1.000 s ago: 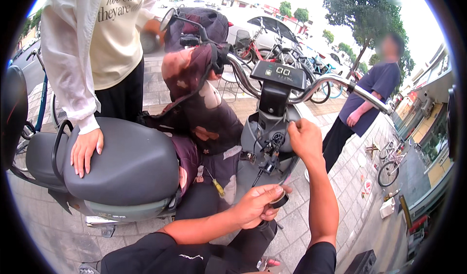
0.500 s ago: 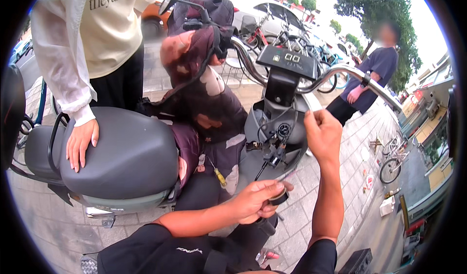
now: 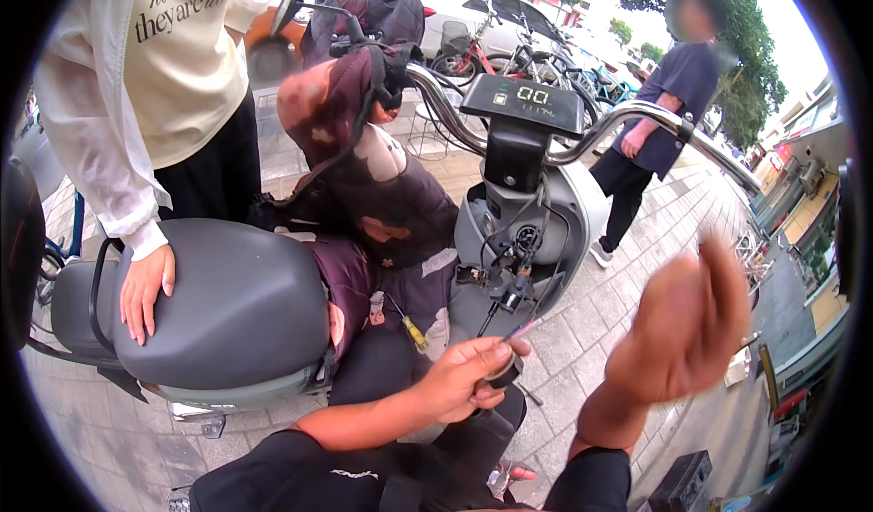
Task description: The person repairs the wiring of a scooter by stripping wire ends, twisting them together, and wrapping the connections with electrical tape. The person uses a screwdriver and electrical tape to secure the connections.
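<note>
My left hand (image 3: 466,381) is closed round a black roll of tape (image 3: 503,373), and thin wire ends (image 3: 522,332) stick out by its thumb. Blurred by motion, my right hand (image 3: 684,323) is raised at the right, away from the scooter; its fingers look bent, but whether they hold anything is unclear. In front of me stands an electric scooter with its front panel open, baring cables and a lock unit (image 3: 515,286). A lit display (image 3: 523,101) sits between the chrome handlebars (image 3: 627,112). A screwdriver with a yellow handle (image 3: 414,333) lies on the padded leg cover (image 3: 400,230).
A person in a white jacket (image 3: 86,103) rests a hand (image 3: 145,294) on the grey seat (image 3: 223,294). Another person in a dark shirt (image 3: 677,94) stands beyond the handlebar. Parked bicycles (image 3: 536,66) and a white car (image 3: 482,25) are behind. A black box (image 3: 682,485) sits at lower right.
My right hand has swung right and down from beside the handlebar. The left hand stays low with the tape roll, and wire ends now show by its thumb. The person in the dark shirt has shifted left.
</note>
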